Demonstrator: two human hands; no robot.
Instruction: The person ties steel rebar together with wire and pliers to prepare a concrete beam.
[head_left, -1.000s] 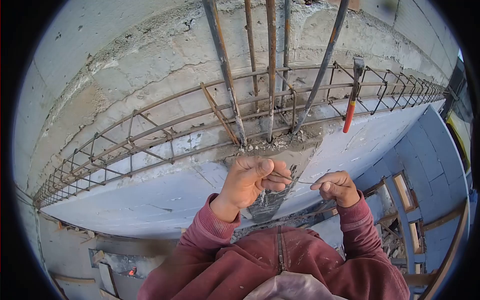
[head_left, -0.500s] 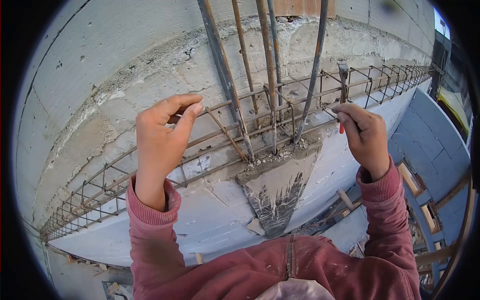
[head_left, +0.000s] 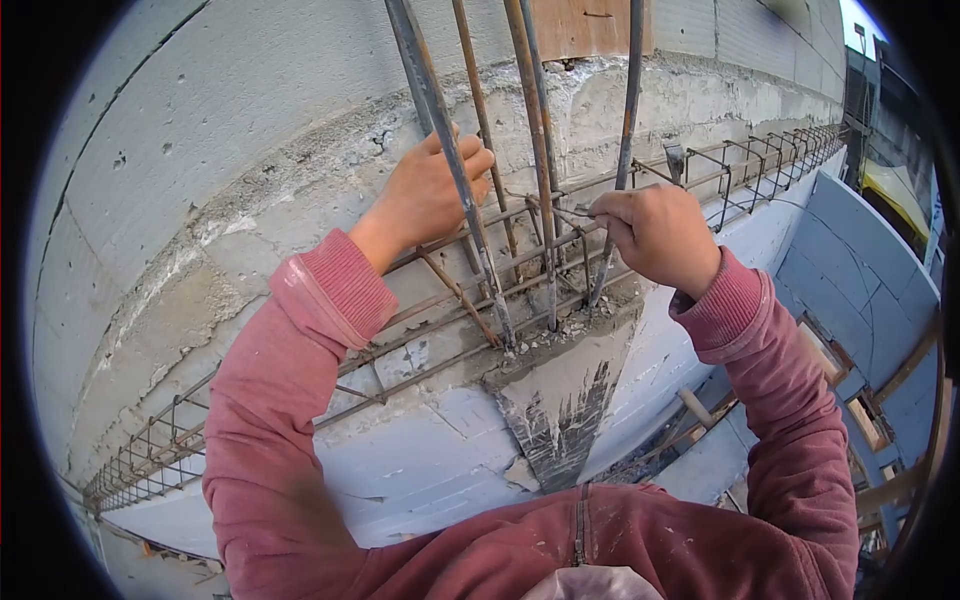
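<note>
Thin tie wire [head_left: 572, 212], pinched in right hand [head_left: 655, 235] grip beside rusty rebar [head_left: 540, 150].

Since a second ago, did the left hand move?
Yes. The left hand went up from near the chest to the upright rebar, now reaching behind it.

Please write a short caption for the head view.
Left hand behind upright rebar; right hand pinches thin wire.

Grey block wall [head_left: 200, 120]; daylight
</note>
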